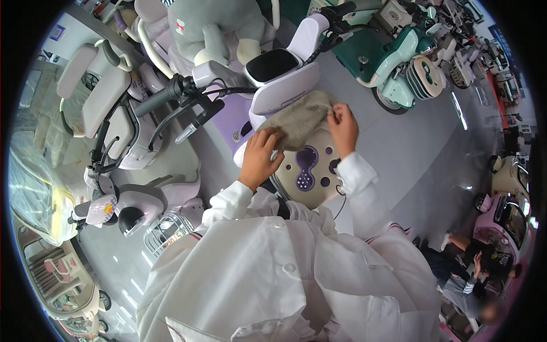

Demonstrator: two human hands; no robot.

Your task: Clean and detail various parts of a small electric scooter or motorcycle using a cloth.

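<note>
A greyish-brown cloth (302,121) is spread between my two hands, against the lower edge of a pale lilac scooter's front panel (288,90). My left hand (260,158) has its fingers curled over the cloth's left end, with the thumb beneath. At the cloth's upper right corner, my right hand (343,131) pinches the edge between thumb and fingers. Just under the cloth is a beige rounded piece (319,191) with a purple inlay and round purple spots. Above the panel sits the scooter's dark display (273,65), flanked by handlebar grips (156,102).
A grey plush toy (213,25) rests on the scooter's seat. Another lilac scooter (122,125) stands close on the left, and a green scooter (399,68) at the upper right. Two people (470,273) are at the lower right beside a pink vehicle (504,228).
</note>
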